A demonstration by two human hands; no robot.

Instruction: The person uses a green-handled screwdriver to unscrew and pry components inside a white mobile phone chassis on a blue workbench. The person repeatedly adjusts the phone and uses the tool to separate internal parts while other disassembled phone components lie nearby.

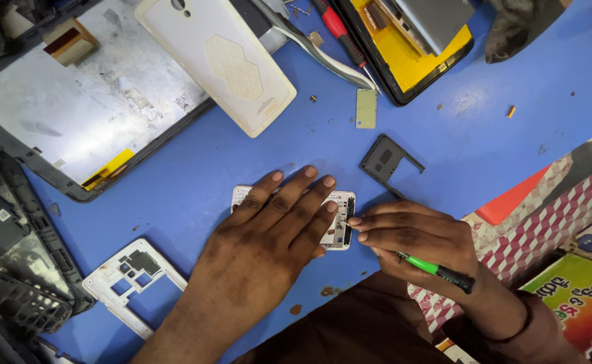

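Pressing the opened white phone [336, 226] flat at frame centre on the blue table [458, 141], our left hand [269, 232] lies spread, gripping nothing. Our right hand [414, 239] pinches a green-handled screwdriver [437, 269], tip at the phone's right edge. A black camera frame [387, 162] lies above.

On a blue table [194, 175], the left hand [269, 229] lies flat with spread fingers over a small white opened phone [340, 226], pinning it down. The right hand [414, 239] pinches a green-handled screwdriver [437, 268], its metal tip touching the phone's right edge. Nearby lie a white back cover [218, 61], a black camera frame [387, 162], a white inner frame [134, 280], 1 red-handled screwdriver [340, 34] and a large opened tablet panel [73, 108].
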